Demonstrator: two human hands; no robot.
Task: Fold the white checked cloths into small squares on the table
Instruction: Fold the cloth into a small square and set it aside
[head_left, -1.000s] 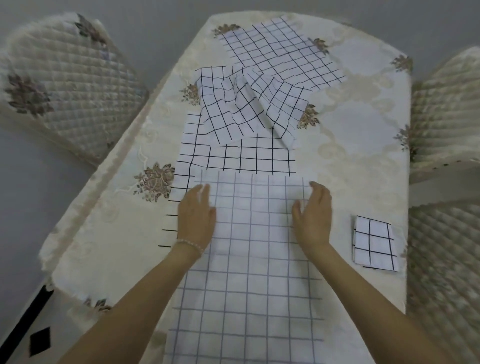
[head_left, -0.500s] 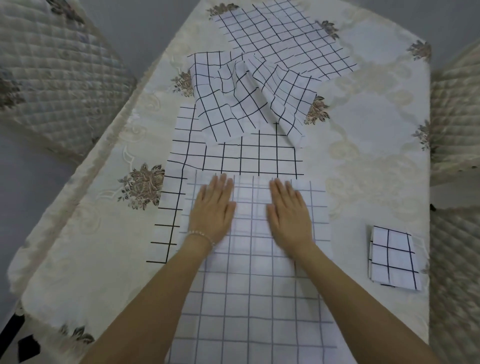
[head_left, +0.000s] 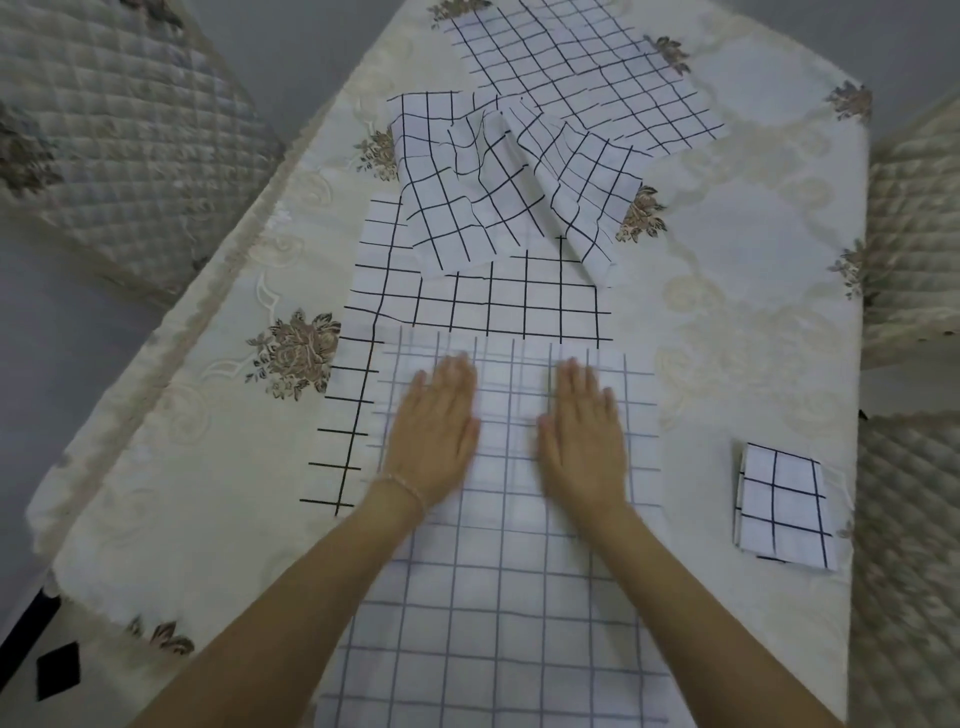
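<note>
So right under me there's the checked cloth (head_left: 498, 597) I'm working on, faded grid side up, running from the near edge of the counter (head_left: 753, 291) out to about the middle. Both palms are flat on its far end, left hand (head_left: 434, 431) and right hand (head_left: 582, 436) side by side with a gap between them, fingers straight, so no grip on anything, just pressing to flatten it and get the edge square before I fold. Looks like the smoothing step to me, the fold itself not yet started. Off to my right sits one folded square (head_left: 782, 506), well apart so it stays out of the way. Past my fingertips another flat cloth (head_left: 498, 306) pokes out from under mine, then a rumpled cloth (head_left: 488, 182) lies on it, and farthest out is a spread cloth (head_left: 582, 67). So plenty left to do.
</note>
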